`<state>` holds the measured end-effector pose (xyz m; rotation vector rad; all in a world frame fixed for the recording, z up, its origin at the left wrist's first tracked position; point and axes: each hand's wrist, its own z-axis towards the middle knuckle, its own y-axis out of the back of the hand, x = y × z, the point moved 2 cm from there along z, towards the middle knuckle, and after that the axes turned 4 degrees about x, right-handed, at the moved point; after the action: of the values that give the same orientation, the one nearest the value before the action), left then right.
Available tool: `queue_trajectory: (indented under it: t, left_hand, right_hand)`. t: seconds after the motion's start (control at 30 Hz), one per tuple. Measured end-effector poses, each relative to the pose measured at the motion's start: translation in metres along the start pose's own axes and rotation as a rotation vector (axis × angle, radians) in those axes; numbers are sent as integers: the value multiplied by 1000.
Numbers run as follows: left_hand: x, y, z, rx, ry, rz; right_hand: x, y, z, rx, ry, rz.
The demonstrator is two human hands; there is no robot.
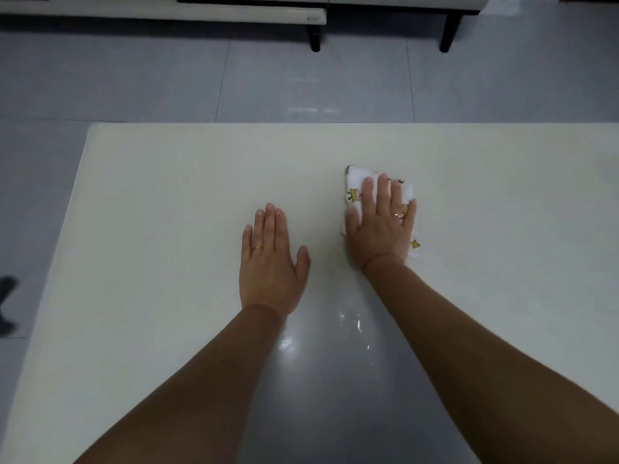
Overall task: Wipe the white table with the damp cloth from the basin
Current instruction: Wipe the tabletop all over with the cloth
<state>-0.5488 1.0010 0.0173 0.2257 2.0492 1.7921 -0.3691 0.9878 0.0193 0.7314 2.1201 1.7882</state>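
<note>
Both bare forearms [201, 380] reach straight out over the glossy white surface [167, 195]. Left hand [271, 262] lies flat, fingers [269, 226] relaxed and together. Right hand [382, 226] presses the small white cartoon-print cloth [355, 182] down mid-surface, fingers straight and spread.

We find our left hand [271, 262] flat on the worktop [167, 195], left of our right hand [382, 226], which lies on the cloth [356, 177]. Beyond the worktop's far edge, a cabinet [201, 11] stands on the floor [134, 78].

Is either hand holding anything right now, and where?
No grip: right hand presses flat on the middle of the cloth; left hand rests flat on the table.
</note>
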Motion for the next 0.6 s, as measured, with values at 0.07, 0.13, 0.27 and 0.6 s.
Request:
queue_trajectory:
  t: [0.07,0.13,0.27,0.6]
  left_hand:
    - [0,0,0,4,2,14]
    - [0,1,0,15,1,12]
    - [-1,6,-1,33,-12,-16]
    - [-10,4,-88,-33,15,-88]
  right_hand:
    - [17,-5,-15,9,13,4]
    - [26,-9,-35,25,164,-45]
    - [0,-4,-41,14,365,-104]
    - [18,-14,-87,53,101,2]
